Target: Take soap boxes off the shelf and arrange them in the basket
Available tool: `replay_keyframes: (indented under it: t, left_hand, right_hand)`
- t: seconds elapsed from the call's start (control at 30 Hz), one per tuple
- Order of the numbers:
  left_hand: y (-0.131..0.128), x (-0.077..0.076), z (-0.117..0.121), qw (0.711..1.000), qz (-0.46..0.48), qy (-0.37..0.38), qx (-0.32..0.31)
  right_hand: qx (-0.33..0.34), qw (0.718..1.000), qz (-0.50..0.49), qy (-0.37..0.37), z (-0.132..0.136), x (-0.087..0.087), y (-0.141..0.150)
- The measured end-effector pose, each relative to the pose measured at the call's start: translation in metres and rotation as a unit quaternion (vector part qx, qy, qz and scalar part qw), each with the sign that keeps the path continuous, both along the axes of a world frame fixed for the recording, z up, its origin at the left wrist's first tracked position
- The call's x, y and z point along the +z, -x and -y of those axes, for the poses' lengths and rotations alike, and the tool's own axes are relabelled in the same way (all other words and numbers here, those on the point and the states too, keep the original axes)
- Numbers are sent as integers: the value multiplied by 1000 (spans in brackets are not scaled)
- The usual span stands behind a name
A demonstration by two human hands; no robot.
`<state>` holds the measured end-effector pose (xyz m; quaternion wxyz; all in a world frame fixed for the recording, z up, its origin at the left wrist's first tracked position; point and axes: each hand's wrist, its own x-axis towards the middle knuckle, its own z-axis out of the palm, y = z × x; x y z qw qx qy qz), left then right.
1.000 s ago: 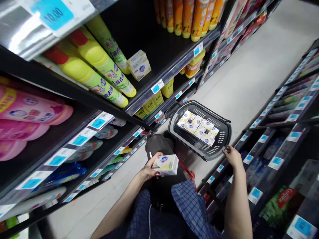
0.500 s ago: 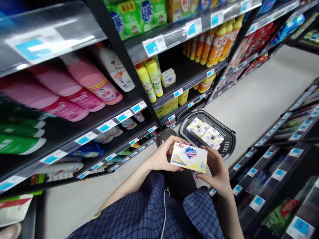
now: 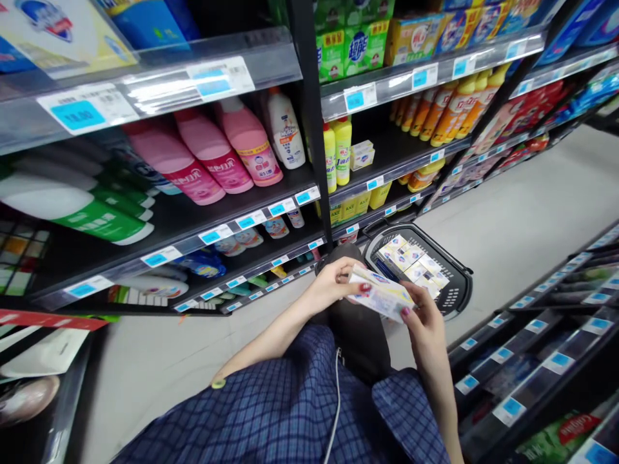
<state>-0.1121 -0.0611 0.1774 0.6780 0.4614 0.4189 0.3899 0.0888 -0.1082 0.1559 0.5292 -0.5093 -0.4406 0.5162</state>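
Note:
A white and yellow soap box [image 3: 382,298] is held between my two hands above my lap, tilted so that a long side faces up. My left hand [image 3: 336,280] grips its left end, the thumb lying across the box. At its right end, my right hand [image 3: 425,309] pinches the box between thumb and fingers. Just beyond my hands, a black shopping basket [image 3: 461,277] stands on the floor with several similar soap boxes [image 3: 406,258] inside. Part of the basket's near side is hidden behind my hands and the box.
Shelves on the left carry pink bottles [image 3: 210,161], a white bottle [image 3: 286,132], yellow bottles [image 3: 342,151] and a small soap box [image 3: 362,154]. A low shelf rack [image 3: 512,348] lines the right. Pale aisle floor [image 3: 507,200] stretches ahead between them.
The soap box has turned from its broad front face to a long side in my hands. My view has shifted left, so the shelves and basket appear further right.

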Motion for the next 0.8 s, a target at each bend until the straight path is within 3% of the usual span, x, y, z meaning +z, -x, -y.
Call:
replay_keyframes:
  t: [0.13,0.27,0.43,0.63,0.8]
  left_hand:
    - [-1,-14,-3,993,-58,100,21]
    - [4,-27,-1,987,-39,154,-4]
    - [12,-50,9,972,106,207,-16]
    - [11,-81,41,907,304,287,-38]
    - [11,-88,58,875,345,329,-82]
  right_hand:
    - [3,992,32,123,-5,-9,8]
    - [20,985,88,144,-5,-17,8]
    - [20,995,78,60,3,-19,17]
    - [11,995,76,-66,17,-16,38]
    - [97,992,-26,-79,18,-18,36]
